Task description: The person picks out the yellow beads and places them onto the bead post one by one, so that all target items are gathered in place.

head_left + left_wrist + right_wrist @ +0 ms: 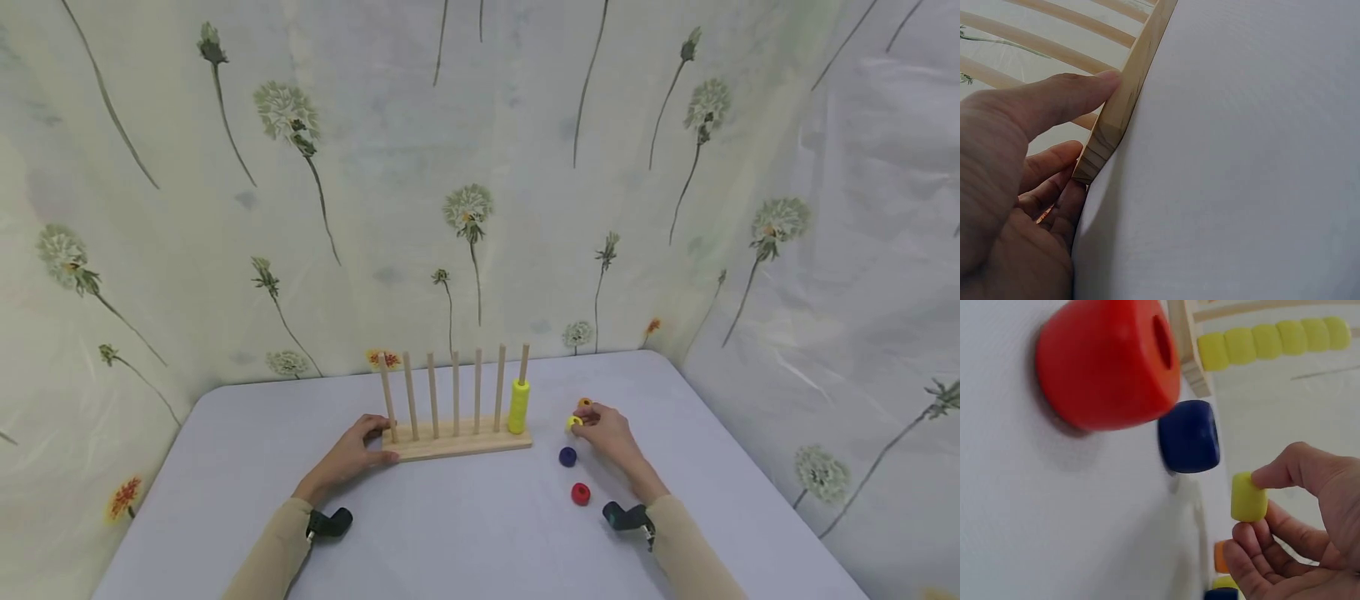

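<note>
A wooden peg rack (465,447) stands on the table, its several upright pegs in a row along the base. A stack of yellow beads (518,407) sits on the rightmost peg. My left hand (352,454) holds the left end of the base; the left wrist view shows its thumb (1079,100) on the front edge and the fingers around the end. Right of the rack, my right hand (611,435) pinches a yellow bead (1249,497) between thumb and fingers. A navy bead (567,457) and a red bead (581,494) lie on the table nearby.
An orange bead (585,403) lies just beyond my right hand. At the bottom of the right wrist view another yellow bead (1225,582) and a dark bead (1221,594) show partly. A dandelion-patterned curtain (390,208) hangs behind the white table (465,533).
</note>
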The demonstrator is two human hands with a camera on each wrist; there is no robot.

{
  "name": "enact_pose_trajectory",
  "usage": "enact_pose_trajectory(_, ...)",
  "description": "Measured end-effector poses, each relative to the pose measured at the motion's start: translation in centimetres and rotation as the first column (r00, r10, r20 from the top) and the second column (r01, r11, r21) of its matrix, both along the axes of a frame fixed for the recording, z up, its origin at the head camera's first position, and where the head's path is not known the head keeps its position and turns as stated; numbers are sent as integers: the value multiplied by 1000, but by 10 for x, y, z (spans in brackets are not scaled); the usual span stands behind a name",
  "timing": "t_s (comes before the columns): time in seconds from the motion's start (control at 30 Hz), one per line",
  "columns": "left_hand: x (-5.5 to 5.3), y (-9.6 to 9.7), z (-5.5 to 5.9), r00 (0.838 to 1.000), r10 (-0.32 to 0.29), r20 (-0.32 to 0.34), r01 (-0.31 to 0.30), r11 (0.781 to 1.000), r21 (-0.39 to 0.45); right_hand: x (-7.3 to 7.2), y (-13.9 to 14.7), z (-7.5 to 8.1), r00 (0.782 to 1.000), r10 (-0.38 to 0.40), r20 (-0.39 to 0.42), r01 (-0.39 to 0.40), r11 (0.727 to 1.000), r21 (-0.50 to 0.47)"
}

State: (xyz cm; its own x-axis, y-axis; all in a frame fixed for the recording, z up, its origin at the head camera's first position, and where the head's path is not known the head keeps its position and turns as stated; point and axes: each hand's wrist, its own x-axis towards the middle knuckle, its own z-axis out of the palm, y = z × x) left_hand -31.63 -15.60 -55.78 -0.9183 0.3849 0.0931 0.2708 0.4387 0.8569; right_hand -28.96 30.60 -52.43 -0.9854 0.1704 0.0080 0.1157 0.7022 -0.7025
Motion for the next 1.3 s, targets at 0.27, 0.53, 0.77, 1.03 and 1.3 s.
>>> enact_pose_trajectory(0.27, 0, 1, -1, 1000, 3, -7, -3, 1000, -5, 12, -2, 17, 999, 36, -28, -37, 999, -23)
enact_pose_trajectory(0.53, -1, -1, -1, 1000, 1, -15, -1, 1000, -11, 24, -15, 36, 994, 99, -40, -100, 995, -21)
enact_pose_trajectory(0.77, -1, 0, 0, 1000, 1, -18, -1, 1000, -26, 27, -33, 75, 979, 155, -132, -162, 986, -37)
enact_pose_trajectory(1.03, 4, 2, 8, 999, -1, -41, 0, 1000, -22, 19, -56, 139, 945, 218, -245, -231, 973, -27)
enact_pose_trajectory(1.3, -1, 0, 2, 1000, -1, -9, 1, 1000, -11, 0, -70, 174, 929, 259, -263, -272, 962, -12)
